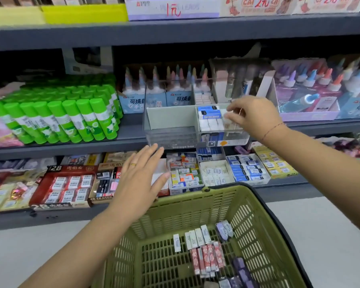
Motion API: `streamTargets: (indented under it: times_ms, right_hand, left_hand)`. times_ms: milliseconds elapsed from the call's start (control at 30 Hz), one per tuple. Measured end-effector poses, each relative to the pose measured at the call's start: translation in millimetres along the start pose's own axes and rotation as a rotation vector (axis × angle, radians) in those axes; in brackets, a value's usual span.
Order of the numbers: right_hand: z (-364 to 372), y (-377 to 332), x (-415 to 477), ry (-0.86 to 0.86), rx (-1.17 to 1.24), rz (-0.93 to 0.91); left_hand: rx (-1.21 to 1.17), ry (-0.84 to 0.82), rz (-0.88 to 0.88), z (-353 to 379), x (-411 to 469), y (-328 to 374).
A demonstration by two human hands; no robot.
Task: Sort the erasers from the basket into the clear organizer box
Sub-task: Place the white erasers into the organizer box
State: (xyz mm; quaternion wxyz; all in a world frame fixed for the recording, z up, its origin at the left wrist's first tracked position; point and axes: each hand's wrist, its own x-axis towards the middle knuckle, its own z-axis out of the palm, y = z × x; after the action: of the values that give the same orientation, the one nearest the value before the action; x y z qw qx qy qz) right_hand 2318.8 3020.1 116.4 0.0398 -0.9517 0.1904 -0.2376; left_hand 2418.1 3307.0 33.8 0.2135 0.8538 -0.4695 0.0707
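Observation:
A clear organizer box (170, 136) stands on the middle shelf. Its left compartment is bare; its right compartment holds several white and blue erasers (209, 119). My right hand (255, 115) reaches over the right compartment and pinches a white eraser (227, 118) at its right side. My left hand (142, 177) hovers flat and open below the box, above the basket's far rim, holding nothing. The green plastic basket (195, 201) sits low in front, with white, red-patterned and purple erasers (208, 256) lying on its bottom.
Green glue sticks (56, 115) fill the shelf left of the box. Glue bottles in blue cartons (156, 94) stand behind it. The lower shelf carries trays of boxed erasers (245, 169) and red 2B eraser boxes (69, 183). A grey floor lies below.

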Motion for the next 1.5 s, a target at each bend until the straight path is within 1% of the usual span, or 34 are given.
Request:
streamTargets:
  times_ms: [67, 100, 133, 167, 233, 300, 333, 367, 433, 533, 633, 767, 933, 1200, 1367, 1500]
  right_hand:
    - [5.6, -17.7, -28.6, 0.223, 0.162, -0.032]
    - [15.3, -30.7, -46.8, 0.268, 0.224, -0.04]
    - [29.9, -43.9, -66.4, 0.241, 0.272, -0.038]
    - [49.1, -56.3, -87.1, 0.137, 0.331, -0.017]
    - [95.9, -76.3, -130.7, -0.209, 0.434, 0.113]
    - [141.8, -86.2, -169.8, -0.562, 0.448, 0.309]
    - [163.4, -87.0, -185.1, -0.685, 0.41, 0.39]
    - [181.7, -87.1, -196.4, -0.763, 0.36, 0.454]
    - [208.9, -87.2, -209.2, -0.836, 0.274, 0.566]
    - [236.4, -89.6, -217.0, -0.863, 0.148, 0.68]
    - [259.0, -93.8, -222.1, -0.926, -0.041, 0.715]
    - [287.7, -99.9, -227.3, -0.996, -0.141, 0.798]
    - [305.6, -102.3, -227.4, -1.005, -0.29, 0.788]
    - [322.3, -102.1, -226.8, -0.995, -0.293, 0.799]
    - [331.4, -113.6, -225.0, -1.116, -0.324, 0.674]
    - [333.2, -110.3, -224.4, -1.136, -0.286, 0.662]
  left_hand:
    - [0.025, -0.024, -0.092, 9.7, -26.5, -22.7]
    - [0.057, -0.057, -0.159, 16.2, -42.1, -35.7]
    - [0.093, -0.092, -0.233, 23.2, -58.3, -49.1]
    - [0.125, -0.127, -0.309, 30.4, -74.8, -61.7]
    - [0.157, -0.212, -0.447, 43.0, -105.9, -79.9]
    - [0.088, -0.297, -0.533, 54.0, -128.4, -88.3]
    - [0.012, -0.307, -0.569, 58.3, -135.5, -89.5]
    - [-0.052, -0.296, -0.595, 61.8, -139.6, -89.9]
    - [-0.095, -0.246, -0.611, 66.3, -142.2, -90.2]
    - [-0.093, -0.201, -0.611, 68.4, -143.5, -90.8]
    - [-0.086, -0.201, -0.613, 69.5, -148.8, -90.1]
    - [-0.086, -0.197, -0.601, 71.6, -152.4, -91.5]
    - [-0.082, -0.202, -0.612, 72.2, -150.3, -93.2]
    - [-0.043, -0.213, -0.629, 73.2, -150.5, -92.9]
    - [-0.038, -0.212, -0.629, 74.4, -149.6, -94.5]
    - [-0.047, -0.214, -0.635, 75.2, -150.3, -93.7]
